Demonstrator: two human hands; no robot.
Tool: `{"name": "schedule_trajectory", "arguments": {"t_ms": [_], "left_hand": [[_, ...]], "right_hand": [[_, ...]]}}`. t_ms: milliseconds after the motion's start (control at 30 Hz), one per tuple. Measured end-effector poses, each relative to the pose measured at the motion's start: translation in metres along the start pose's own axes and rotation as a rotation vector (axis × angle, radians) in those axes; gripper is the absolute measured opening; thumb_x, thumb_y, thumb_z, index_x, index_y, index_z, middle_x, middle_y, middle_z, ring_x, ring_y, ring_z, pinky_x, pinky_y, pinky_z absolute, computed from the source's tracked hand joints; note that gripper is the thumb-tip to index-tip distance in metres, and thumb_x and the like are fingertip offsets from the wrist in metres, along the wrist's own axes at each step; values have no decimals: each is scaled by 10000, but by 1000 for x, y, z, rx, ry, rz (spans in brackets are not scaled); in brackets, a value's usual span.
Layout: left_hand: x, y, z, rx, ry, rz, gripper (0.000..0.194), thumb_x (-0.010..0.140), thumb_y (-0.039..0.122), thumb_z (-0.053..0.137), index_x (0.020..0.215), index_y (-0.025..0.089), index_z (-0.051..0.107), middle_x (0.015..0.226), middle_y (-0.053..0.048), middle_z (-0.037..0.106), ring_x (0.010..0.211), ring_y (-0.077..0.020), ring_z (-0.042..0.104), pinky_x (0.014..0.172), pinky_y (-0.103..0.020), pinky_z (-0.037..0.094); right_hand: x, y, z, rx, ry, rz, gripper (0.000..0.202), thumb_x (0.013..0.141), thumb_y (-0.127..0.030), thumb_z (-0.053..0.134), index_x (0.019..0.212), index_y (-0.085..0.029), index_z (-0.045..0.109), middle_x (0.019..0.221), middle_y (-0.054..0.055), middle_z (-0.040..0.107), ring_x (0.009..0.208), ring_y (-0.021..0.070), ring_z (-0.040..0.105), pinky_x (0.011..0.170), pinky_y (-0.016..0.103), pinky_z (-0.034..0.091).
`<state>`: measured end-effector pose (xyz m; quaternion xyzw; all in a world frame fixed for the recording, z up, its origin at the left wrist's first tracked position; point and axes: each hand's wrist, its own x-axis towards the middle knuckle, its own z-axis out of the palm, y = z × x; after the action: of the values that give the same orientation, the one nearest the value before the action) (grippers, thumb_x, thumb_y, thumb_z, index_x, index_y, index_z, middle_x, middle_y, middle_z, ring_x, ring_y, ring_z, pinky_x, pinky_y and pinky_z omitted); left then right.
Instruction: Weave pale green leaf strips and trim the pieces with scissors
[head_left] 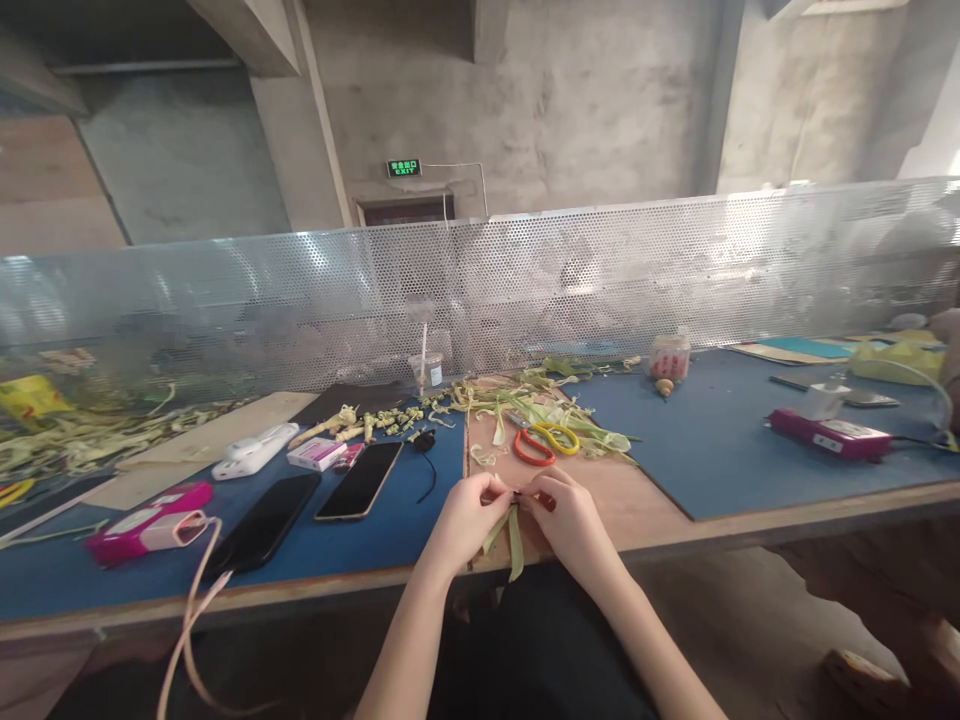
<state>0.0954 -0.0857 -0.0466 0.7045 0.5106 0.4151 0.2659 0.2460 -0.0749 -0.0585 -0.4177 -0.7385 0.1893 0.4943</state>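
Note:
My left hand (474, 512) and my right hand (564, 508) meet at the table's front edge, fingertips pinched close together. Between them is a pale green leaf strip (516, 545), its ends hanging below my fingers. Something small and dark shows at the pinch, too small to name. Just beyond my hands lie scissors with one red and one yellow handle (534, 458). Loose strips of the same leaf (551, 408) are scattered behind and around the scissors. To their left sits a row of small knotted or braided green pieces (386, 422).
Left of my hands are two phones (361, 482) (264, 522), a small box (317, 454), a white power strip (255, 450) and a magenta power strip (124, 535) with cables. A plastic cup (427, 372), a jar (670, 358) and another magenta power strip (829, 434) stand farther off. A perforated metal screen (517, 290) runs behind.

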Motion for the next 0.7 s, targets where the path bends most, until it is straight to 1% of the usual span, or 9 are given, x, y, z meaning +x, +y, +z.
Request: {"name": "schedule_trajectory", "arguments": {"t_ms": [133, 267, 400, 533, 700], "left_hand": [[2, -1, 1, 30, 24, -10, 270, 765, 390, 453, 758, 160, 595, 773, -40, 647, 755, -171, 582, 674, -234, 412], [3, 0, 0, 82, 46, -25, 285, 778, 402, 426, 757, 162, 578, 761, -32, 638, 751, -168, 569, 653, -224, 394], [3, 4, 0, 112, 54, -41, 304, 778, 421, 414, 749, 162, 571, 744, -29, 630, 729, -166, 559, 632, -223, 379], [6, 1, 2, 141, 72, -36, 269, 766, 404, 434, 733, 170, 564, 728, -24, 627, 701, -160, 557, 619, -219, 372], [9, -5, 6, 157, 68, -19, 206, 766, 351, 439, 730, 185, 555, 755, -29, 641, 695, -156, 575, 621, -219, 374]], "right_hand": [[1, -1, -3, -6, -37, 17, 133, 730, -149, 497, 638, -170, 590, 732, 21, 549, 638, 124, 523, 607, 226, 418], [6, 1, -6, -28, -78, 41, 134, 714, -120, 496, 622, -168, 580, 721, 17, 556, 628, 119, 519, 594, 216, 407], [11, 2, -10, -65, -124, 22, 151, 708, -85, 490, 625, -163, 589, 728, 19, 573, 663, 122, 537, 623, 212, 404], [12, 3, -15, -160, -160, 5, 181, 723, -64, 466, 642, -159, 597, 759, 31, 580, 692, 128, 538, 645, 221, 399], [7, 4, -22, -341, -177, -8, 191, 759, -97, 455, 663, -172, 601, 807, 47, 579, 755, 151, 522, 648, 233, 382]]}}
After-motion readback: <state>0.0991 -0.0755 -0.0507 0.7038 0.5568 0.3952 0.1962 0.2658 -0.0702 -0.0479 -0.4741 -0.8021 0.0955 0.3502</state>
